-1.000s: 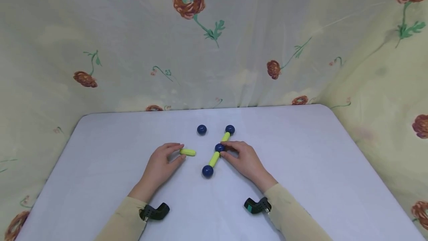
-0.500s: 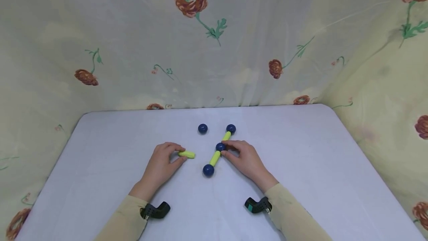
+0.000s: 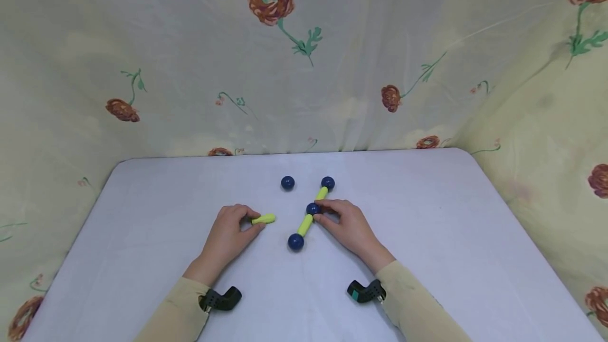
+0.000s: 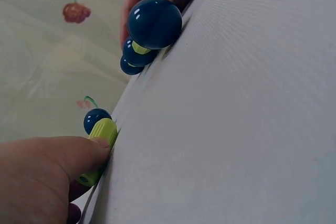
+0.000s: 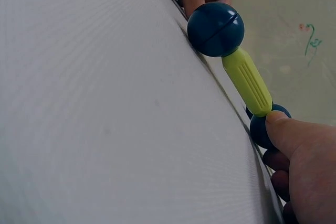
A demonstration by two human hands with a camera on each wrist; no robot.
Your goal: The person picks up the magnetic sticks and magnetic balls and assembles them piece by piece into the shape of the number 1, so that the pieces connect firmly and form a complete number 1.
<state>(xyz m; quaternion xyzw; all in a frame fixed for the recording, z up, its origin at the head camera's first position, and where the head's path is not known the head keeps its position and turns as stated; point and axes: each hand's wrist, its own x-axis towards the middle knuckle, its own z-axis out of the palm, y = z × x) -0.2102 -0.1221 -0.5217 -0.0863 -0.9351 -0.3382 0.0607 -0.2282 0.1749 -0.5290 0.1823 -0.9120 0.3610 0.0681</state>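
Observation:
Between thumb and fingers, my left hand (image 3: 231, 232) pinches a loose yellow-green ribbed rod (image 3: 267, 218), low over the white table. In the left wrist view the thumb lies across that rod (image 4: 105, 129). My right hand (image 3: 345, 226) grips the middle blue ball (image 3: 313, 209) of a joined chain. From that ball one rod (image 3: 305, 225) runs to a near blue ball (image 3: 296, 242). Another rod (image 3: 322, 193) runs to a far blue ball (image 3: 328, 183). The right wrist view shows my thumb where the near rod (image 5: 248, 82) meets the middle ball.
A single blue ball (image 3: 287, 183) lies apart, beyond the left hand and left of the chain's far end. The white table (image 3: 404, 199) reaches back to a flower-patterned cloth (image 3: 190, 67). Black devices (image 3: 220, 298) sit at both wrists.
The loose rod has turned in my left fingers, its free end now tilting slightly away from me. My right hand and the chain stay essentially where they were.

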